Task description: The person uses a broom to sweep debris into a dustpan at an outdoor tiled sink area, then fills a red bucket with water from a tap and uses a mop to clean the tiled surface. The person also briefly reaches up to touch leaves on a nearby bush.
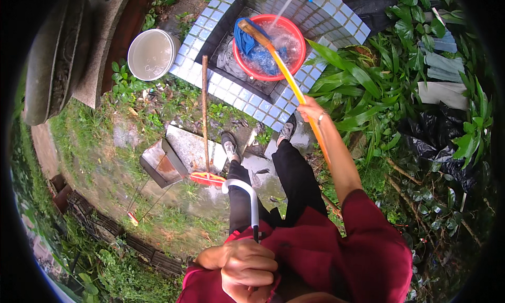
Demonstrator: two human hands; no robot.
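Note:
Closed around the shaft of a white hooked handle [252, 202], perhaps an umbrella's, is my left hand [249, 268], close to my chest. My right hand [312, 108] grips a yellow-orange pole [290, 77], whose brown upper end [252, 31] lies over a red plastic basin [300, 58]. Blue cloth [244, 41] hangs at the basin's left side under the pole's end, and more blue cloth lies in the water. A stream of water [284, 9] falls into the basin, which stands in a sink edged with pale blue tiles [256, 113].
A white bucket [173, 52] of water stands left of the sink. A broom [205, 113] leans on the sink's edge, beside a metal dustpan [159, 167] and a flat slab [197, 147]. Leafy plants [355, 86] and a black plastic bag [438, 133] are at the right.

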